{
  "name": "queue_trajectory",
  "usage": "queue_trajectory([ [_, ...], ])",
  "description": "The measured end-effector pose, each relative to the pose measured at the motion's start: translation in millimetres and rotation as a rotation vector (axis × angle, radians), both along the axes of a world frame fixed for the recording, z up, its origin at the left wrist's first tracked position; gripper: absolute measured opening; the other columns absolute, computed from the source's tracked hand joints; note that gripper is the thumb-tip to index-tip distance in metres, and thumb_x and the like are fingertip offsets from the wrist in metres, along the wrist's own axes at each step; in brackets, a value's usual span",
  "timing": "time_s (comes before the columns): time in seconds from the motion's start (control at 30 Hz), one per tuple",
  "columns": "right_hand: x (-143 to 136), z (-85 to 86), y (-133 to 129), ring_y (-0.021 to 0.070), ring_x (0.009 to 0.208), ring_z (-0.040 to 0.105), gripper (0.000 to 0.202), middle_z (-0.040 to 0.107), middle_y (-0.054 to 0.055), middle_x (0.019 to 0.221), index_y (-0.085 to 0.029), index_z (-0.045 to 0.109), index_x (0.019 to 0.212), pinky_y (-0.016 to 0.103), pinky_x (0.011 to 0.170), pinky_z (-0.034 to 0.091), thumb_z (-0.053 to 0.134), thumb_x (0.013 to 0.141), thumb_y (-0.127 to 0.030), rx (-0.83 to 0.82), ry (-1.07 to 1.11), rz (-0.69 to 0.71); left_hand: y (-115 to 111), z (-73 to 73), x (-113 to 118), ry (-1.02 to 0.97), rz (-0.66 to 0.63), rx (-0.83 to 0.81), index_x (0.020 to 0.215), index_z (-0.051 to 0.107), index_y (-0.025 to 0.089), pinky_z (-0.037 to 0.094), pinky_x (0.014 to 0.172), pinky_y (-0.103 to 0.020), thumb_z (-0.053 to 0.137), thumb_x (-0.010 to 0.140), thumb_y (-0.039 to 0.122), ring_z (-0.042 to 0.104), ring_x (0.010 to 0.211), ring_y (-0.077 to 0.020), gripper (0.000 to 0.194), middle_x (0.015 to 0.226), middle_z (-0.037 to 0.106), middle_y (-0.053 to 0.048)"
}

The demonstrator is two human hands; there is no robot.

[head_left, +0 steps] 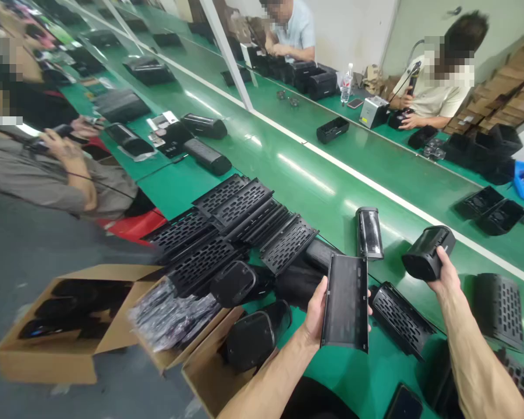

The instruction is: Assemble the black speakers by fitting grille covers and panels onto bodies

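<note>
My left hand (317, 314) is closed on the side edge of a black rectangular panel (346, 305), held upright above the green table with its smooth face toward me. In my right hand (446, 273) is a black rounded housing (425, 253), gripped at its near right end and raised off the table. Between the two hands lies a slotted black grille panel (404, 320). A second rounded housing with a glossy face (369, 233) stands just beyond the held panel. To the left, several slotted grille panels (240, 203) are heaped in overlapping rows.
Open cardboard boxes (65, 361) with black parts and plastic-wrapped pieces (174, 317) stand at the left. A phone (404, 401) lies near the front edge. Co-workers sit across the table and at the far left. A white post (227, 55) rises from the table, near a water bottle (346, 84).
</note>
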State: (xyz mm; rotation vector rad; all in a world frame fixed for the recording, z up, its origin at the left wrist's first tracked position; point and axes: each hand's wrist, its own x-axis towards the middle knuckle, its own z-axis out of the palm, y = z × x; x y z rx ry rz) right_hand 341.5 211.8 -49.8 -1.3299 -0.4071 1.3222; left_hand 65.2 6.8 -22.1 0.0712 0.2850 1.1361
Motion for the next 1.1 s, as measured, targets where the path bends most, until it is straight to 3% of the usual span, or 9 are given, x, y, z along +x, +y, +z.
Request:
queue_trajectory([
  [0.13,21.0,48.8,-72.0,0.0203,0.076,0.077,0.032,0.079,-0.001,0.085,-0.023,0.071,0.107,0.035,0.078,0.067,0.07,0.086,-0.046,0.106,0.051,-0.069,-0.5,-3.3,7.1,-0.078,-0.029,0.038,0.132,0.066,0.003,0.054,0.089,-0.046,0.036,0.094,0.08,0.073,0.092,-0.0319,0.091,0.11,0.076,-0.021],
  [0.2,22.3,69.4,-114.7,0.0243,0.076,0.079,0.037,0.081,0.001,0.084,-0.024,0.073,0.111,0.042,0.083,0.067,0.067,0.086,-0.05,0.104,0.056,-0.009,-0.5,-2.2,10.8,-0.084,-0.047,0.054,0.133,0.065,0.003,0.054,0.089,-0.047,0.038,0.093,0.08,0.074,0.091,-0.0326,0.091,0.111,0.077,-0.022],
  [0.33,9.8,109.0,-182.2,0.0323,0.067,0.079,0.055,0.082,0.008,0.081,-0.02,0.074,0.122,0.05,0.069,0.069,0.067,0.083,-0.058,-0.02,-0.129,0.156,-2.4,-2.3,20.1,-0.088,-0.102,0.088,0.13,0.068,0.003,0.054,0.088,-0.046,0.046,0.09,0.08,0.076,0.092,-0.0351,0.09,0.109,0.078,-0.023],
  [0.43,-9.8,144.0,-208.8,0.0376,0.105,0.078,0.08,0.076,0.014,0.129,-0.025,0.049,0.155,0.051,0.084,0.067,0.069,0.085,-0.06,0.057,-0.446,0.412,-5.9,-7.6,30.3,-0.091,-0.107,0.106,0.127,0.071,0.004,0.054,0.092,-0.046,0.058,0.087,0.075,0.075,0.098,-0.0352,0.082,0.11,0.079,-0.021],
  [0.5,-26.3,165.1,-217.5,0.0386,0.138,0.059,0.093,0.054,0.01,0.157,-0.03,0.028,0.166,0.055,0.109,0.054,0.069,0.087,-0.059,0.156,-0.745,0.575,-8.7,-11.3,37.8,-0.09,-0.076,0.114,0.125,0.073,0.007,0.053,0.099,-0.046,0.065,0.087,0.069,0.074,0.106,-0.035,0.073,0.114,0.08,-0.018],
  [0.57,-42.2,179.3,-221.8,0.0378,0.152,0.04,0.095,0.04,0.008,0.167,-0.031,0.021,0.168,0.059,0.122,0.038,0.066,0.089,-0.061,0.235,-0.985,0.685,-11.6,-12.1,44.6,-0.093,-0.055,0.122,0.124,0.075,0.011,0.05,0.105,-0.045,0.068,0.088,0.064,0.072,0.113,-0.0344,0.065,0.119,0.079,-0.016],
  [0.67,-59.6,186.6,-224.5,0.036,0.157,0.031,0.09,0.032,0.007,0.171,-0.03,0.021,0.168,0.059,0.125,0.031,0.061,0.093,-0.06,0.292,-1.161,0.788,-15.7,-4.4,50.7,-0.105,-0.068,0.193,0.128,0.074,0.012,0.047,0.111,-0.045,0.07,0.087,0.062,0.068,0.123,-0.0341,0.065,0.126,0.077,-0.014],
  [0.87,-77.2,186.5,-224.4,0.0328,0.156,0.034,0.089,0.033,0.008,0.171,-0.029,0.017,0.168,0.057,0.125,0.031,0.058,0.095,-0.059,0.279,-1.313,0.837,-18.7,22.6,49.3,-0.095,-0.03,0.367,0.138,0.067,0.012,0.04,0.119,-0.05,0.074,0.084,0.063,0.054,0.141,-0.0394,0.075,0.144,0.067,-0.016],
  [1.1,-85.6,189.3,-224.9,0.0348,0.151,0.043,0.087,0.039,0.009,0.167,-0.031,0.015,0.169,0.053,0.119,0.042,0.057,0.096,-0.056,0.207,-1.373,0.909,-15.8,27.4,42.5,-0.067,0.025,0.338,0.139,0.066,0.016,0.039,0.12,-0.05,0.079,0.079,0.063,0.055,0.14,-0.0399,0.077,0.143,0.067,-0.016],
])
